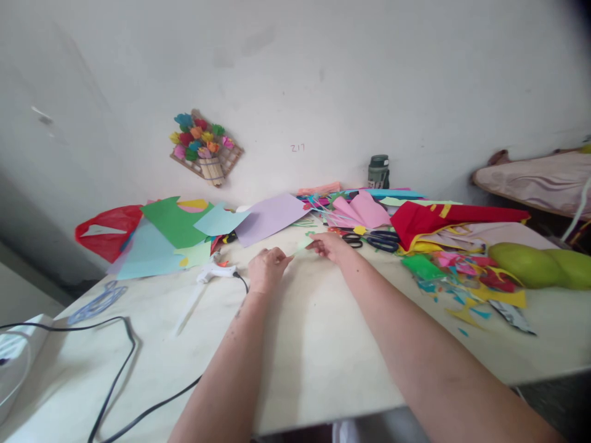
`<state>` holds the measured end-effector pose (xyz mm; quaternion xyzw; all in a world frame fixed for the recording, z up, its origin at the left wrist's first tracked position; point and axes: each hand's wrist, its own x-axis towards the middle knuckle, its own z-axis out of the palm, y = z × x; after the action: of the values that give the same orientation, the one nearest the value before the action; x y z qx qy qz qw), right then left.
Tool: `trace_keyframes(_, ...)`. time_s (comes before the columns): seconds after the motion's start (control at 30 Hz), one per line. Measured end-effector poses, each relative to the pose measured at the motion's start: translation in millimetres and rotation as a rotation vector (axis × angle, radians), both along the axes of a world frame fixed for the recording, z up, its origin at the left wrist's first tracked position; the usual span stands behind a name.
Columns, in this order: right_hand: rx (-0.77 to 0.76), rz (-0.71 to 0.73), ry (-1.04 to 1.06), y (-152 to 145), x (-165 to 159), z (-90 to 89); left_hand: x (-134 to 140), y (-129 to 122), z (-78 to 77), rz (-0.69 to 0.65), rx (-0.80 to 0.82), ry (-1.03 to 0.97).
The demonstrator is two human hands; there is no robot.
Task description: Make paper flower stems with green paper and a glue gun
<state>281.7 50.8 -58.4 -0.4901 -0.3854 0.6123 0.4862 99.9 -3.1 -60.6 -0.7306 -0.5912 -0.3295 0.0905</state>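
Note:
Between my two hands, low over the middle of the table, is a small pale green piece of paper (pixel 301 245). My left hand (pixel 268 268) pinches its near left end between thumb and fingers. At the other end my right hand (pixel 329 246) has its fingers closed on the same paper. Just beyond the right fingertips shows a small green cut-out, partly hidden. To the left of my left hand lies a white glue gun (pixel 217 269) with a glue stick and a black cord. Two pairs of dark-handled scissors (pixel 384 240) rest right of my right hand.
Coloured paper sheets (pixel 272 218) spread along the back. Paper scraps (pixel 466 283), a red and yellow cloth (pixel 443 221) and a green cushion-like object (pixel 535 264) sit at right. A black cord (pixel 132 335) crosses the left side near a white power strip (pixel 23 351). A bottle (pixel 378 172) stands behind.

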Motion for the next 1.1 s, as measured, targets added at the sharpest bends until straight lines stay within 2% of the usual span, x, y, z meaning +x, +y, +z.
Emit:
trace_keyframes(0.13,0.120,-0.080,0.207,1.1,-7.8,1.2,1.8,-5.2,12.5,0.078,0.449,-0.217)
trace_keyframes(0.23,0.145,-0.151,0.321,-1.4,-18.2,3.7,1.6,-5.4,16.4,0.183,0.571,-0.431)
trace_keyframes(0.3,0.154,-0.182,0.399,-4.3,-27.1,5.2,1.3,-2.6,12.6,0.240,0.470,-0.588)
trace_keyframes(0.37,0.162,-0.191,0.466,-7.2,-36.5,6.0,2.1,1.8,4.9,0.206,0.231,-0.731)
trace_keyframes(0.47,0.159,-0.167,0.516,-11.3,-49.8,5.1,5.6,7.8,-6.5,0.010,-0.125,-0.953)
trace_keyframes(0.53,0.153,-0.121,0.520,-14.1,-57.4,3.1,7.8,10.1,-10.2,-0.102,-0.232,-1.141)
trace_keyframes(0.6,0.153,-0.068,0.507,-16.8,-63.4,0.4,8.3,11.3,-10.2,-0.163,-0.253,-1.301)
trace_keyframes(0.77,0.184,0.120,0.463,-22.7,-70.7,-5.0,2.8,13.5,-7.0,-0.160,-0.234,-1.568)
trace_keyframes(0.9,0.191,0.227,0.434,-25.7,-71.5,-6.0,-1.3,14.8,-6.6,-0.203,-0.193,-1.667)
trace_keyframes(1.1,0.164,0.240,0.390,-26.4,-73.9,-7.4,-4.8,11.7,-2.0,-0.225,-0.191,-1.702)
